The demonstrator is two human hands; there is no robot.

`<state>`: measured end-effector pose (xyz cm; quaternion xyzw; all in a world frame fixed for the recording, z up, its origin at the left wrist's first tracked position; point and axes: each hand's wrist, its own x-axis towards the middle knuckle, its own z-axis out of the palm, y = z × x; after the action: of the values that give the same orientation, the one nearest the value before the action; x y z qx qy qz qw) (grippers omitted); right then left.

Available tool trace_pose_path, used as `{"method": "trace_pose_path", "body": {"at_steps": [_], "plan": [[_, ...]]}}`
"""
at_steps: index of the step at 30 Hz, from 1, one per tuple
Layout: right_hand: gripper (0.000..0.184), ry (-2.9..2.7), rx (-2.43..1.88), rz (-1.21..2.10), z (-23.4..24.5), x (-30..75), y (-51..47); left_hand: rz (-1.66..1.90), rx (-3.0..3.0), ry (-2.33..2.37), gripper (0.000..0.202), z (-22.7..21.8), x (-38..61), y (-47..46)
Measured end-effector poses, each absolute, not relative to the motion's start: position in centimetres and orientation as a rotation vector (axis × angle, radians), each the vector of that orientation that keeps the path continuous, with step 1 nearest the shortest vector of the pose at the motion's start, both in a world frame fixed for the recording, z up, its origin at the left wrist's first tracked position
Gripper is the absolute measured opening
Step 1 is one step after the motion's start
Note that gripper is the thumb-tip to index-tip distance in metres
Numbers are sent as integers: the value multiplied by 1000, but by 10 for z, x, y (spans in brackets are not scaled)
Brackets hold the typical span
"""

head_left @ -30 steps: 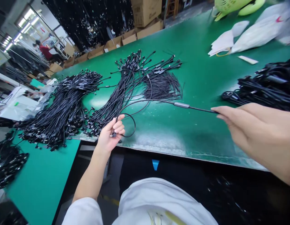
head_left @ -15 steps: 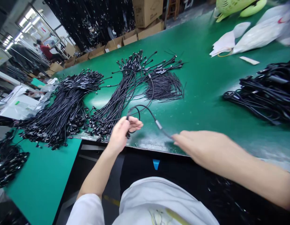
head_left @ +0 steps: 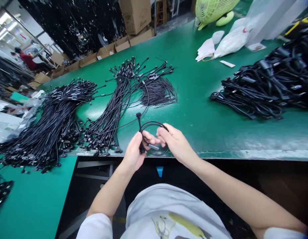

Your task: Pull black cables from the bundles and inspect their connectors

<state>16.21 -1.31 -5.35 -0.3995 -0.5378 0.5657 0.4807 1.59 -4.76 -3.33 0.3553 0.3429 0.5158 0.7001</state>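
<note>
A thin black cable [head_left: 149, 125] is wound into a small coil between my two hands at the near edge of the green table [head_left: 201, 132]. My left hand [head_left: 135, 151] is closed round the coil's left side, with one cable end sticking up above the thumb. My right hand [head_left: 175, 142] pinches the coil's right side, fingers curled on it. A small grey barrel on the cable shows between the hands.
Two big piles of straight black cables [head_left: 51, 122] [head_left: 129, 96] lie at the left and middle. A heap of coiled black cables [head_left: 265, 83] sits at the right. White bags [head_left: 228, 39], a green fan [head_left: 213, 8] and cardboard boxes [head_left: 135, 15] stand at the back. A person in red is far left.
My right hand has come in from the far right to meet my left hand. The cable, stretched out a second ago, is now looped into a small coil between both hands.
</note>
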Motion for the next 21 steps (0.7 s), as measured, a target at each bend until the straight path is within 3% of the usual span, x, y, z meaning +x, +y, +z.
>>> {"method": "trace_pose_path", "body": {"at_steps": [3, 9, 16, 21], "plan": [[34, -1027, -923, 1440, -55, 156, -19, 1072, 615, 804, 52, -46, 25, -49], [50, -682, -707, 1991, -42, 164, -18, 1174, 440, 766, 44, -51, 28, -57], [49, -761, -736, 1669, -33, 152, -28, 1190, 754, 847, 55, -45, 43, -71], [51, -837, -702, 1904, -30, 163, -36, 1004, 858, 777, 50, -53, 32, -68]]}}
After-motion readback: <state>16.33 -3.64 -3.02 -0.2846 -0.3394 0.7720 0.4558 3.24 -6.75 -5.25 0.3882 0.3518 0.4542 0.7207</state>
